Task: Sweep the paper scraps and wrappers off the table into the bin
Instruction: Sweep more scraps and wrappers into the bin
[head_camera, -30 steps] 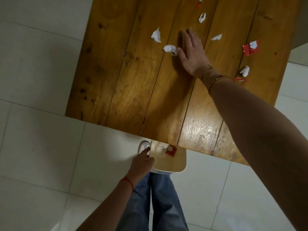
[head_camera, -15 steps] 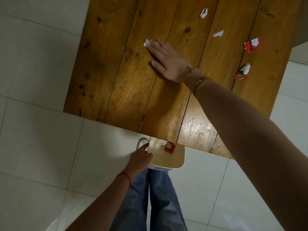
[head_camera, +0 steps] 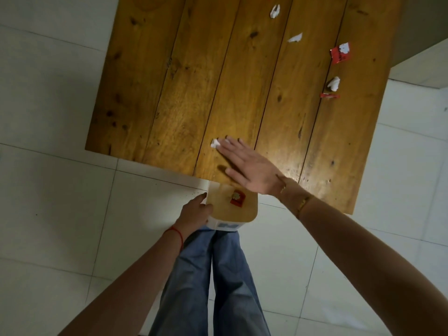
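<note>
While my right hand [head_camera: 252, 169] lies flat with fingers spread near the table's [head_camera: 169, 93] near edge, a white paper scrap [head_camera: 214, 143] touches its fingertips. My left hand [head_camera: 195, 214] seems clamped on the bin [head_camera: 249, 212] just under that edge. More scraps [head_camera: 295, 38] and wrappers [head_camera: 340, 53] lie toward the far right edge.

You stand in what looks like a plain room of a home: pale square floor tiles [head_camera: 60, 202] with thin grout lines run under a varnished, knotty plank table [head_camera: 194, 81], and a grey wall [head_camera: 421, 27] rises behind the table's far right corner. Nothing marks it as a workplace.
</note>
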Demonstrator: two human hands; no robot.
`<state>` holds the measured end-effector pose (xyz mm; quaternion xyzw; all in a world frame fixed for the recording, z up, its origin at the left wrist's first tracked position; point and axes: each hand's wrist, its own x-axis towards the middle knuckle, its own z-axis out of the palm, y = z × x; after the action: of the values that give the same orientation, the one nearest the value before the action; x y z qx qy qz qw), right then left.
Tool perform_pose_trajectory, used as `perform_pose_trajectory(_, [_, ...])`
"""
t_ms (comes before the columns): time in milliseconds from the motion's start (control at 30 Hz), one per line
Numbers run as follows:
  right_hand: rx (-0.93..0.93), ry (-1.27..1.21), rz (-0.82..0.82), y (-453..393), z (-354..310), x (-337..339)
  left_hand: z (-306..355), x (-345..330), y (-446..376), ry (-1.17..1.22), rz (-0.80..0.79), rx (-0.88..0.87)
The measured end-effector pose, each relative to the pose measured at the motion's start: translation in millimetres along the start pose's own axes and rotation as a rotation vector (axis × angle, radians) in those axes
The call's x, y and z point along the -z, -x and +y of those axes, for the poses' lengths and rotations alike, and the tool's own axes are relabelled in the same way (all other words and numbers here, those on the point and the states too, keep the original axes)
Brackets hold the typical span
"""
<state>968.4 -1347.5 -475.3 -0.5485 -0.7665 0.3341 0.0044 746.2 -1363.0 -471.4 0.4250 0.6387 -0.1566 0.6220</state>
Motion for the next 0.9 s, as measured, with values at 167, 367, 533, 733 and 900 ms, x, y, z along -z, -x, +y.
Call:
perform_pose_trajectory(167, [0.056, -0.062, -0.04, 46, -35, -36, 2, -4, 8, 0.031, 0.056, -0.012])
perform_pose_trajectory(367, [0.037, -0.256, -0.107, 94, -70, -56, -3, -10, 25, 0.058, 0.063, -0.019])
perform_pose_trajectory(533, [-0.107, -0.244, 0.132, 117, -84, -39, -14, -17, 53, 0.078, 0.05, 0.01])
perform_pose_trajectory(733, [-0.312, -0.255, 0.338, 152, -113, -2, -9, -19, 117, 0.078, 0.034, -0.049])
perform_pose_trajectory(900, [-0.446, -0.335, 0.491, 189, -140, 27, 25, -16, 168, 0.107, 0.04, -0.117])
